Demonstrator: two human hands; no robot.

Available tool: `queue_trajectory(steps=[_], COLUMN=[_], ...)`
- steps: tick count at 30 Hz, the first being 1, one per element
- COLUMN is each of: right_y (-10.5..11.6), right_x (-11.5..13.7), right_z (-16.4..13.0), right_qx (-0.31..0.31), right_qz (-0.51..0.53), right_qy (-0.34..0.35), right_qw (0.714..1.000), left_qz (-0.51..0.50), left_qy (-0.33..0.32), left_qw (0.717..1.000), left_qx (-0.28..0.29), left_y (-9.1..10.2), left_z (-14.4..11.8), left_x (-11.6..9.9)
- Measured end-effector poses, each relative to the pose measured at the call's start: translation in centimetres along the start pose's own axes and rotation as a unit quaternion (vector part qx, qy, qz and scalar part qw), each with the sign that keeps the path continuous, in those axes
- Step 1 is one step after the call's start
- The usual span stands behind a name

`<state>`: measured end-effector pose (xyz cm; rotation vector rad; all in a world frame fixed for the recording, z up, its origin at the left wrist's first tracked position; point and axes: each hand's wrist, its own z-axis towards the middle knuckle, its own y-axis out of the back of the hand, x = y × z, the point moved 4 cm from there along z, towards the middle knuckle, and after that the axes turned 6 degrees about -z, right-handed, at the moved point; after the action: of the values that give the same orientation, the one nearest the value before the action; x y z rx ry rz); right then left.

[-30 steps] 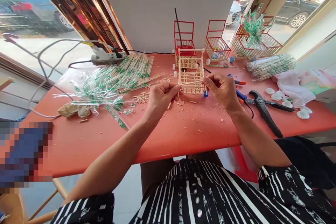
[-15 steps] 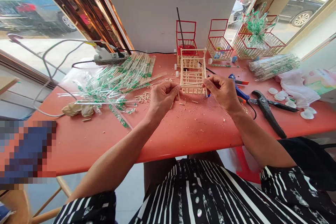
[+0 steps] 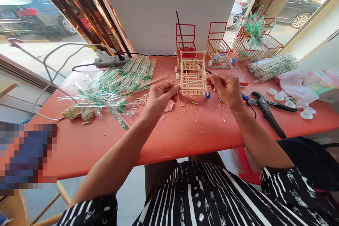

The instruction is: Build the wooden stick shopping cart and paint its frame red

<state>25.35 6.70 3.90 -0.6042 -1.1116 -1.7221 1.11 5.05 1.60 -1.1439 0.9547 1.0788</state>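
fingertips of my left hand (image 3: 160, 95) and right hand (image 3: 227, 90) pinch a thin wooden stick (image 3: 192, 82) mid-frame, across the stick cart (image 3: 192, 77) on the counter (image 3: 172, 130); pressing too hard could snap it or the cart's rails.

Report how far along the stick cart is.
Done: the bare cart has its frame, slatted sides and white wheels. In hand: the left hand and right hand hold one stick across its near top edge. Left: it is unpainted, unlike the red carts behind.
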Motion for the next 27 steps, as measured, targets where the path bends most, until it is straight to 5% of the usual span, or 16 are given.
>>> queue_trajectory(steps=[3,8,19,22,24,27], right_y=[1.1,0.5,-0.5,1.4,4.1,8.3], right_x=[-0.6,-0.6,-1.5,-1.1,-0.7,-0.6], right_z=[0.5,0.6,0.2,1.0,1.8,2.1], right_qx=[-0.033,0.100,0.176,0.160,0.090,0.026], right_qz=[-0.068,-0.164,-0.147,-0.190,-0.242,-0.381], right_qy=[0.022,0.077,0.082,0.074,0.038,-0.063], right_qw=[0.997,0.978,0.970,0.966,0.965,0.922], left_qz=[-0.058,-0.093,-0.104,-0.101,-0.104,-0.106], left_qy=[0.006,0.007,0.011,0.011,0.008,0.004], left_qw=[0.998,0.993,0.994,0.994,0.994,0.994], left_qx=[-0.030,-0.072,-0.029,-0.030,-0.028,-0.027], left_y=[0.6,1.6,0.8,0.7,0.7,0.7], left_z=[0.4,0.9,0.3,0.1,-0.1,-0.3], left_x=[-0.4,-1.0,-1.4,-1.6,-1.8,-2.1])
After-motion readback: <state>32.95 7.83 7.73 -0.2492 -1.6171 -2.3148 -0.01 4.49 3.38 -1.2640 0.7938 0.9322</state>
